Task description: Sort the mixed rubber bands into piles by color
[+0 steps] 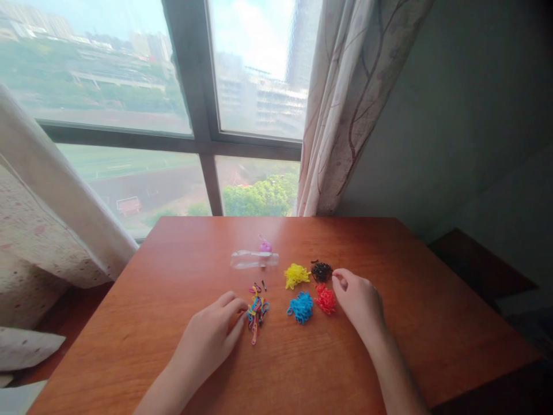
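Note:
Small mixed-colour rubber bands [256,313] lie in a loose heap left of the table's middle. My left hand [218,327] reaches its left edge, thumb and forefinger closed on bands there. To the right are sorted-looking heaps: yellow rubber bands [296,276], black rubber bands [321,271], blue rubber bands [301,307] and red rubber bands [325,299]. My right hand [356,297] is pinched at the right edge of the black heap, just above the red one. Whatever is between its fingertips is too small to make out.
Behind the heaps lies a clear plastic bag or tube [254,260] with a purplish-pink piece [265,246] beside it. The wooden table [194,265] ends at a window [205,144]. Curtains [334,115] hang on both sides, and a dark wall stands at right.

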A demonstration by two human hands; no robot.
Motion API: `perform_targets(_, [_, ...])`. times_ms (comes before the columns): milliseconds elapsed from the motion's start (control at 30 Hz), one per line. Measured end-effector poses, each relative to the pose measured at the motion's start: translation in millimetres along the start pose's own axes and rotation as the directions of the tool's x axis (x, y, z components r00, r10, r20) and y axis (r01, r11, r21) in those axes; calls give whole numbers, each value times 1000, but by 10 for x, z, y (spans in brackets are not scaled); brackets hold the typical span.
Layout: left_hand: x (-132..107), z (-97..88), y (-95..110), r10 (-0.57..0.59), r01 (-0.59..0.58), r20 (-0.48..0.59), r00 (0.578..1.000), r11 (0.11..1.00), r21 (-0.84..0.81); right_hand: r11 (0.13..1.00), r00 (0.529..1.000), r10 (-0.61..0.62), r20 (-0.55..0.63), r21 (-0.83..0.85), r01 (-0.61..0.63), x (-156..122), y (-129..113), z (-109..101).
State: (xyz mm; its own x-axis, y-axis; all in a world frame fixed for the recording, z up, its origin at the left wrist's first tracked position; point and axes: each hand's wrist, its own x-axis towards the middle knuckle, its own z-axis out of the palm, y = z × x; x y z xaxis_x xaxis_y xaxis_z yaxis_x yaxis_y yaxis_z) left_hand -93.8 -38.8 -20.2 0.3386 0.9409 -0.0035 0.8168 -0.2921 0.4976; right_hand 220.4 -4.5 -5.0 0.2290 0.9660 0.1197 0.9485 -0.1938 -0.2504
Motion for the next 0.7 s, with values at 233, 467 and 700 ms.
perform_targets(233, [11, -13, 43, -36, 35, 65, 997, 999, 19, 963, 976, -214, -46, 161, 218, -415, -348, 160])
perform_targets(467, [17, 3, 40, -27, 24, 94, 995, 999, 32, 887, 914, -392, 102, 305, 346, -917, -802, 346])
perform_targets(700, [7, 1, 27, 3, -3, 111, 994, 1000, 8, 860, 899, -422, 115, 365, 357, -1035, -1048, 452])
